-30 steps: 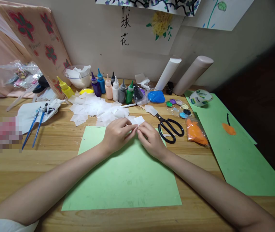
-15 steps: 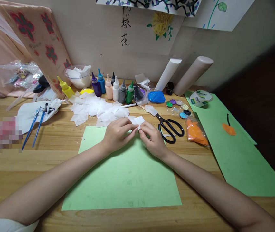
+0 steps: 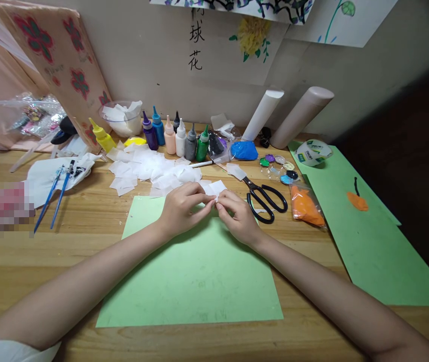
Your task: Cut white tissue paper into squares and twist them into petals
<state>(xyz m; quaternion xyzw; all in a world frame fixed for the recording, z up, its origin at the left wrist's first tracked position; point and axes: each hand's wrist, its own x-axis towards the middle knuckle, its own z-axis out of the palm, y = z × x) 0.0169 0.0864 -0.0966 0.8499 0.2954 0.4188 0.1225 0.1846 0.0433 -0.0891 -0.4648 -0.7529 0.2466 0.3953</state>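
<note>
Both hands meet over the far edge of a green sheet of paper (image 3: 195, 281). My left hand (image 3: 185, 207) is closed, thumb and forefinger pinching a small piece of white paper (image 3: 216, 188). From the other side my right hand (image 3: 239, 218) pinches the same piece, its fingertips almost touching the left ones. The piece stands up behind the fingertips, and its lower part is hidden by them. A pile of white paper squares (image 3: 154, 168) lies just beyond my left hand. Black-handled scissors (image 3: 263, 198) rest to the right of my right hand.
Paint bottles (image 3: 180, 138) line the wall, beside a bowl (image 3: 122, 123) of white paper. Blue clay (image 3: 243, 150) and bagged orange clay (image 3: 307, 206) lie to the right. Another green sheet (image 3: 384, 261) carries an orange shape. Brushes (image 3: 58, 196) lie at left.
Hardly anything differs. Both hands keep their pinch on the white paper in the same spot, with at most a tiny shift of the fingertips.
</note>
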